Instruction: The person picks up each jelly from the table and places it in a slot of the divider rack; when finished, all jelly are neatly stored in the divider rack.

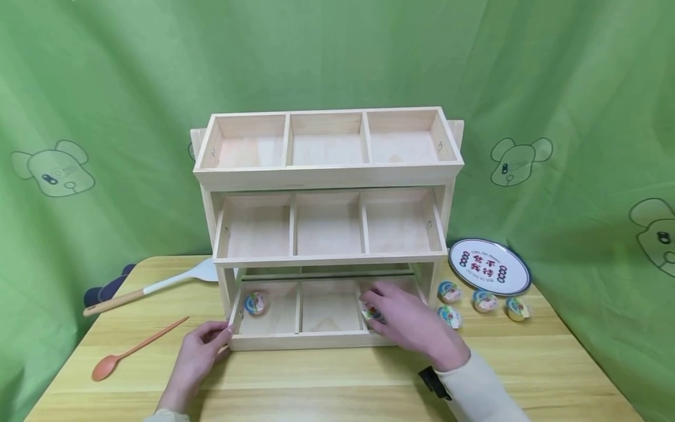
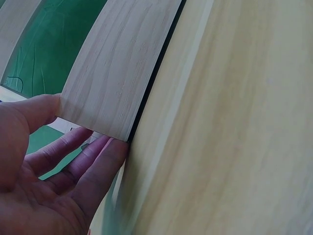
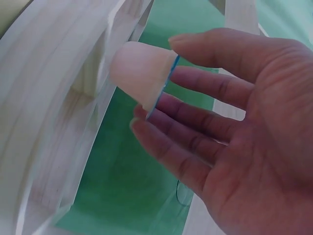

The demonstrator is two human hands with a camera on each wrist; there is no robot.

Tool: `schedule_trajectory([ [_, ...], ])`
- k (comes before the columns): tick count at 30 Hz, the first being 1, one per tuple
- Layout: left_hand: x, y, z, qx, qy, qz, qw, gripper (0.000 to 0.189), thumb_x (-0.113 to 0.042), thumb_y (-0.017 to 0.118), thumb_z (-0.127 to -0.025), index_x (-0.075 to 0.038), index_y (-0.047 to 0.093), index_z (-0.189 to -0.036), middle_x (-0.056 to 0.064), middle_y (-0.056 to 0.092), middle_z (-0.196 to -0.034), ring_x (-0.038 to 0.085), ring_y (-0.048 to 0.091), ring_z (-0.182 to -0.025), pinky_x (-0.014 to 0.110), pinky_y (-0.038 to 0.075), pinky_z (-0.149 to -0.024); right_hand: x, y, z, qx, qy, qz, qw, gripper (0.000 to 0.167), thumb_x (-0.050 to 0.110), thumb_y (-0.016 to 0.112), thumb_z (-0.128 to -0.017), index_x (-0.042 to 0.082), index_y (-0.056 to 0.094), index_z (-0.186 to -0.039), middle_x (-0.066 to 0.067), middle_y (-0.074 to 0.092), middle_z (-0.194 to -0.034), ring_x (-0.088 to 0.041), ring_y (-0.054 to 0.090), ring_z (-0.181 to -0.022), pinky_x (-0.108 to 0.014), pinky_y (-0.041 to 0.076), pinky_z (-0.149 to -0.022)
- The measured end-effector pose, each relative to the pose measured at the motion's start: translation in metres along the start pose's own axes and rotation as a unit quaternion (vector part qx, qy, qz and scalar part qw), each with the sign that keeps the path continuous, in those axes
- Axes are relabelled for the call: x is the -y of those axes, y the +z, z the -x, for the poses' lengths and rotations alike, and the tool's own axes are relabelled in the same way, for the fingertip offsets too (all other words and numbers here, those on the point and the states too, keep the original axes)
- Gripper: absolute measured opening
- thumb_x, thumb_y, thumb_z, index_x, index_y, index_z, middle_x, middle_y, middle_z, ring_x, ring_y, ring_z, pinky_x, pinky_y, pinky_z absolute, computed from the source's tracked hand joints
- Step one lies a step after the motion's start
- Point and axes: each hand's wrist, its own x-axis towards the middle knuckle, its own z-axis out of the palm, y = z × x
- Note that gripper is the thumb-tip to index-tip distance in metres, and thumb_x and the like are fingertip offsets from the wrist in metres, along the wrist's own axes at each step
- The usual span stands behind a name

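A three-tier wooden rack (image 1: 329,179) stands at the middle of the table, each tray split into three compartments. My right hand (image 1: 403,319) reaches over the right compartment of the bottom tray (image 1: 329,308). Between its thumb and fingers it holds a jelly cup (image 3: 142,73) with a pale pink body and blue-edged lid. Another jelly cup (image 1: 255,303) lies in that tray's left compartment. At the tray's front left corner, my left hand (image 1: 200,354) pinches the end of the front board (image 2: 117,68), thumb at its upper edge and fingertips along its end.
Several jelly cups (image 1: 484,300) sit on the table right of the rack, before an oval plate (image 1: 490,266) with red characters. To the left lie an orange spoon (image 1: 107,367) and a white spatula (image 1: 169,284) with a wooden handle. Green curtain (image 1: 337,53) hangs behind.
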Motion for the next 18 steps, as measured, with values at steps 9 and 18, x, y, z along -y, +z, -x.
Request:
schedule_trajectory([
  [9,0.003,0.0,0.0,0.001,0.001,0.003,1.0,0.033,-0.004,0.062,-0.095,0.014,0.054,-0.121,0.021,0.055,-0.11,0.023,0.059,-0.096,0.03,0.059,-0.087,0.011,0.01,-0.015,-0.011,-0.012,-0.003,0.9999,0.036,0.013,0.079,-0.08,0.002,0.065,-0.111,0.0,0.054,-0.093,-0.011,0.053,-0.076,-0.018,0.052,-0.06],
  [18,0.003,0.0,-0.001,0.001,0.002,0.001,1.0,0.034,-0.006,0.062,-0.096,0.014,0.054,-0.122,0.022,0.055,-0.112,0.023,0.06,-0.098,0.031,0.058,-0.088,0.021,0.02,-0.034,-0.008,-0.03,-0.003,0.9995,0.034,0.014,0.078,-0.082,0.002,0.066,-0.112,-0.002,0.056,-0.096,-0.012,0.054,-0.078,-0.02,0.054,-0.066],
])
